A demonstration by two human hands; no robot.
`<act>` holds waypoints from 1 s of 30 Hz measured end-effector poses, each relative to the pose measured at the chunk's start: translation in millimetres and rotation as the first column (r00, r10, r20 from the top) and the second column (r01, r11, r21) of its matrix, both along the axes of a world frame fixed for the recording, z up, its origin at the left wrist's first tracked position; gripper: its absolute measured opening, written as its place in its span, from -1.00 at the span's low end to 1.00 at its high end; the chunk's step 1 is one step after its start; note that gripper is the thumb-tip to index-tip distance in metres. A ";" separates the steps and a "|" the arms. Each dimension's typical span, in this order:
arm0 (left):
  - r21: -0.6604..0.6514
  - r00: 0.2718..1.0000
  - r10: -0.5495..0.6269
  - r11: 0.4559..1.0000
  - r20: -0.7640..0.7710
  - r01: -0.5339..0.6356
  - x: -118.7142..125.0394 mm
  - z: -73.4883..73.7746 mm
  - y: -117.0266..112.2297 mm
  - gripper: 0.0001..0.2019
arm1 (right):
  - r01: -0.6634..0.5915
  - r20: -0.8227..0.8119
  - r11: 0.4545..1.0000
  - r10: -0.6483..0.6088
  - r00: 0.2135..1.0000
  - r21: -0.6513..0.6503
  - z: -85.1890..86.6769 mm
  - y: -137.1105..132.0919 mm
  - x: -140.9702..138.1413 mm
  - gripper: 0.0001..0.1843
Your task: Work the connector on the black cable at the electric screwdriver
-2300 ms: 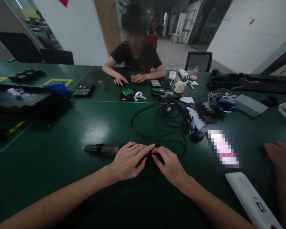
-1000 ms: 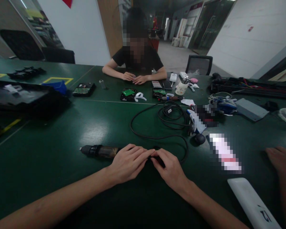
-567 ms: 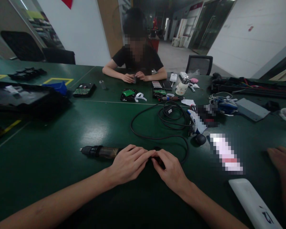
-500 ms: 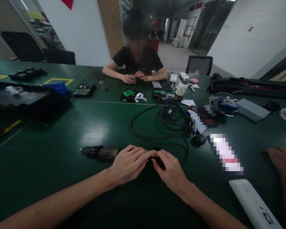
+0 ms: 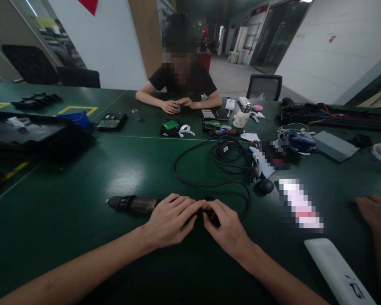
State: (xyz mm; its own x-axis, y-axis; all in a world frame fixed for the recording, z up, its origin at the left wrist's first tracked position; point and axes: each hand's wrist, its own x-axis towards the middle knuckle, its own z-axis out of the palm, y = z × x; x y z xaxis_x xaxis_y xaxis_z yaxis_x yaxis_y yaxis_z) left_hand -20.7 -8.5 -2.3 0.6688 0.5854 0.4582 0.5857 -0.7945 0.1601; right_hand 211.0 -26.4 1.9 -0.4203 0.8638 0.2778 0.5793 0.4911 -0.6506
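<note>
A dark electric screwdriver (image 5: 139, 204) lies across the green table in front of me, its narrow tip pointing left. My left hand (image 5: 173, 220) is closed over the body of the tool, hiding its middle. Bent around its rear end is my right hand (image 5: 227, 226), thumb and fingers closed on the dark part there. Both hands' fingertips nearly meet, and what lies between them is mostly hidden. A black cable (image 5: 212, 185) curves away from beside my right hand to a coil farther back.
Across the table (image 5: 82, 237) a person (image 5: 180, 82) handles a small object. Circuit-board units (image 5: 171, 126), a white bottle (image 5: 241, 117) and a black mouse (image 5: 265, 186) lie beyond my hands. At right are a white bar (image 5: 336, 267) and another person's hand (image 5: 373, 212).
My right fingers have shifted slightly at the rear of the screwdriver, and my left thumb has moved a little. The tool stays where it was.
</note>
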 end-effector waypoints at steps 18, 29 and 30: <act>0.030 1.000 -0.022 0.999 -0.009 0.022 -2.7 -1.1 1.0 -0.48 | -0.009 0.009 1.000 0.009 1.000 0.000 2.5 0.8 0.2 -0.87; 0.073 1.000 -0.004 0.997 -0.027 0.006 -3.7 7.5 -1.4 -0.60 | -0.008 0.002 1.000 0.008 1.000 0.009 0.0 0.5 0.0 -0.87; 0.078 0.999 -0.006 0.997 -0.039 0.009 -5.5 11.9 -1.8 -0.62 | -0.010 0.001 1.000 0.010 1.000 0.007 0.8 0.4 0.0 -0.86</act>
State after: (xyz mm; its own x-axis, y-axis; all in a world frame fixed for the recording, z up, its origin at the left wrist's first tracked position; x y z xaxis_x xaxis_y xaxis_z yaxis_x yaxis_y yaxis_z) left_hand -26.2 -10.4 9.7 0.6914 0.5434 0.4761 0.5841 -0.8083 0.0743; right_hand 211.0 -26.0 2.7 -0.4291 0.8578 0.2830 0.5754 0.5011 -0.6464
